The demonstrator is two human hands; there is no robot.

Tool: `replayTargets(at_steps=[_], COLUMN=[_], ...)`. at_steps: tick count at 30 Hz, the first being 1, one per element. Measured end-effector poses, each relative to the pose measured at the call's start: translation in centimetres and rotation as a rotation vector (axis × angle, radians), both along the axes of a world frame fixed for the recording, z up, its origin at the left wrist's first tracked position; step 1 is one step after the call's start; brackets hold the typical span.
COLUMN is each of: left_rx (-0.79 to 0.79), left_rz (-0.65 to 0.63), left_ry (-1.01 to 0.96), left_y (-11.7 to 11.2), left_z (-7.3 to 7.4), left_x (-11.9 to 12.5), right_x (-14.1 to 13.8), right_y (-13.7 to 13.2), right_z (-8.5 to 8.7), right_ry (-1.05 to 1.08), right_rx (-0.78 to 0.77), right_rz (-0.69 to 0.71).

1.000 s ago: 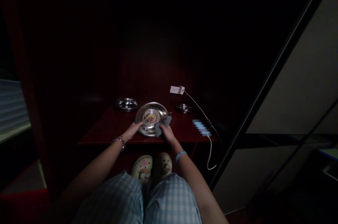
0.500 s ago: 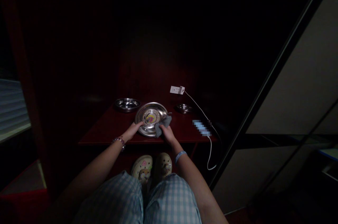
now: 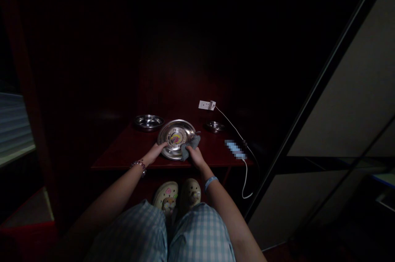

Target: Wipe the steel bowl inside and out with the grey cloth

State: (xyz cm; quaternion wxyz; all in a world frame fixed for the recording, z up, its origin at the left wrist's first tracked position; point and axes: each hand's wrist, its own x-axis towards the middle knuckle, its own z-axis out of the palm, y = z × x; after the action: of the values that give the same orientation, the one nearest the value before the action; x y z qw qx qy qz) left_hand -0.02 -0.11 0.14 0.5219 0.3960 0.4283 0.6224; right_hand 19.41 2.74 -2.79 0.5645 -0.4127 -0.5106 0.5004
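Note:
A round, shiny metal plate (image 3: 170,153) with a yellow and red label at its middle is tilted toward me over the front of the dark red shelf (image 3: 120,157). My left hand (image 3: 156,152) grips its left lower rim, thumb on the inner face and fingers hidden behind. At the right rim my right hand (image 3: 195,155) is closed on a grey cloth (image 3: 191,144), which is folded over the plate's edge and pressed against it. Two more metal dishes lie behind: a larger one (image 3: 149,121) at the left, a smaller one (image 3: 215,126) at the right.
A white wall socket (image 3: 205,105) holds a plugged-in charger. From it a white cable (image 3: 230,122) runs down to a blurred blue device (image 3: 235,149) near the shelf's right edge. Below the shelf are my cream clogs (image 3: 166,198). A dark-framed panel (image 3: 339,101) slants along the right.
Almost nothing differs. The plate and both hands stay nearly in the same place, with the cloth still at the right rim.

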Motion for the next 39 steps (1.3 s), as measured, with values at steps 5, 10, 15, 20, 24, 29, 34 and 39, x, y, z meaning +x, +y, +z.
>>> replayTargets(at_steps=[5, 10, 15, 20, 24, 29, 34, 39], left_rx=[0.006, 0.009, 0.014, 0.022, 0.051, 0.187, 0.218, 0.168], left_rz=[0.006, -0.002, -0.011, -0.028, -0.042, -0.058, -0.069, -0.063], left_ry=[-0.007, -0.017, -0.019, -0.026, -0.033, -0.140, -0.169, -0.182], left_y=[0.0, -0.2, 0.3, 1.3, 1.5, 0.9, -0.1, -0.4], left_z=[-0.1, 0.1, -0.4, -1.5, -1.6, -0.4, 0.5, 0.5], left_x=[0.0, 0.0, -0.2, -0.4, -0.4, -0.1, 0.0, -0.2], right_x=[0.0, 0.0, 0.0, 0.0, 0.0, 0.0, 0.0, -0.1], right_y=[-0.3, -0.5, -0.4, -0.3, -0.4, -0.5, -0.6, -0.7], right_z=[0.4, 0.5, 0.4, 0.3, 0.3, 0.4, 0.5, 0.7], right_ry=[0.007, -0.010, -0.011, -0.012, -0.035, -0.022, 0.012, 0.036], right_rx=[0.001, 0.004, 0.001, 0.003, 0.007, -0.009, 0.002, -0.012], right_rz=[0.006, 0.009, 0.005, 0.009, 0.006, -0.006, -0.020, -0.003])
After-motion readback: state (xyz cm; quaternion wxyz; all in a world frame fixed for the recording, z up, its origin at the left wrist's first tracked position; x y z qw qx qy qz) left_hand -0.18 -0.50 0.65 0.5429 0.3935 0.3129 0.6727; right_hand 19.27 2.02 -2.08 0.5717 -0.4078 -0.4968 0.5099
